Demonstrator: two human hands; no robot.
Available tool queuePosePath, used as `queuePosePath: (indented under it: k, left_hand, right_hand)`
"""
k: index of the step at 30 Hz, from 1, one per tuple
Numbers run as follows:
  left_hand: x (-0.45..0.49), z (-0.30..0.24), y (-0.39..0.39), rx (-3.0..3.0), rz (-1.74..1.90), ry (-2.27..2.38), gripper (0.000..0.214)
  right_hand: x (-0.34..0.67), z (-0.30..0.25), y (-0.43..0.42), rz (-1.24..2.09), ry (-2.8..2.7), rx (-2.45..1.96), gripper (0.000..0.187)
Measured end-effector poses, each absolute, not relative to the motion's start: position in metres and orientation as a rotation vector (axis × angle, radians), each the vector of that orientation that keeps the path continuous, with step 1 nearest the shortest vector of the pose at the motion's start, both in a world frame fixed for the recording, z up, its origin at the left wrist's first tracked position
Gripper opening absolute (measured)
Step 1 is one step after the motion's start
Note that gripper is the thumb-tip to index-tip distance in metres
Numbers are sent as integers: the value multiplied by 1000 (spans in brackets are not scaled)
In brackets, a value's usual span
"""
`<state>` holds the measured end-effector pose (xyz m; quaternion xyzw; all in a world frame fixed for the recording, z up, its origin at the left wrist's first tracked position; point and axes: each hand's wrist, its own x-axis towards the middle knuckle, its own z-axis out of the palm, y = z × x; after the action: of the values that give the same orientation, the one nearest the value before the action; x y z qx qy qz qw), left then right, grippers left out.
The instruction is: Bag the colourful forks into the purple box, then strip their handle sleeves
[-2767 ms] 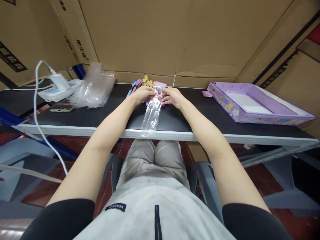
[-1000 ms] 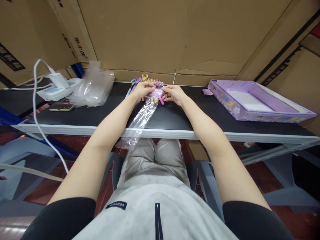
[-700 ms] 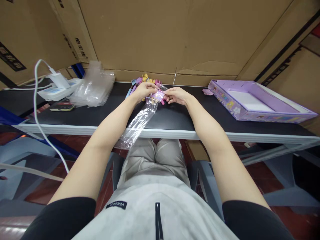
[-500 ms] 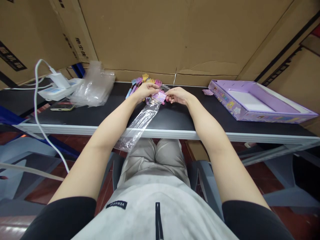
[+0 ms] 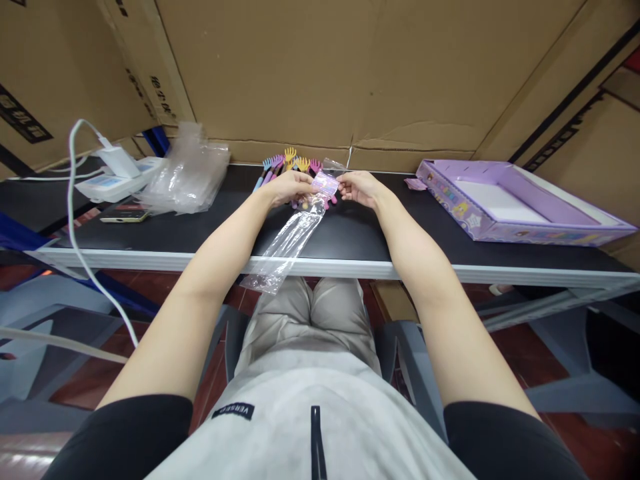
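Note:
A long clear plastic bag (image 5: 293, 243) hangs slanting from my hands over the table's front edge. Near its upper end a small pink-purple printed card (image 5: 326, 184) shows; I cannot tell whether it lies inside the bag or on it. My left hand (image 5: 295, 187) is closed, pinching the bag at the card's left side. On the other side my right hand (image 5: 356, 187) pinches the bag's edge beside the card. Just behind them lie several small hand-shaped sticks (image 5: 290, 157) with blue, purple, yellow and pink ends, partly hidden by the hands and bag.
To the left is a pile of clear bags (image 5: 185, 173), with a phone (image 5: 125, 213) and a white power strip (image 5: 113, 183) with a cable. A purple open box (image 5: 475, 217) stands at the right, a small pink packet (image 5: 416, 184) by its corner. Cardboard (image 5: 350, 80) walls the back.
The card and bag top have shifted slightly right and up, turning more into view. My left hand has come slightly down, and the bag's lower end has moved right.

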<state>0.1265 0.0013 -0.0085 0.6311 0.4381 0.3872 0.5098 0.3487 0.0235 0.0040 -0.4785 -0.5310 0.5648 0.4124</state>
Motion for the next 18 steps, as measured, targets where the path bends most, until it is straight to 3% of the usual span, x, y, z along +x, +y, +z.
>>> queuePosePath:
  k: [18]
  left_hand:
    - [123, -20, 19, 1541, 1117, 1124, 23]
  right_hand:
    - [351, 10, 15, 1430, -1336, -1160, 36]
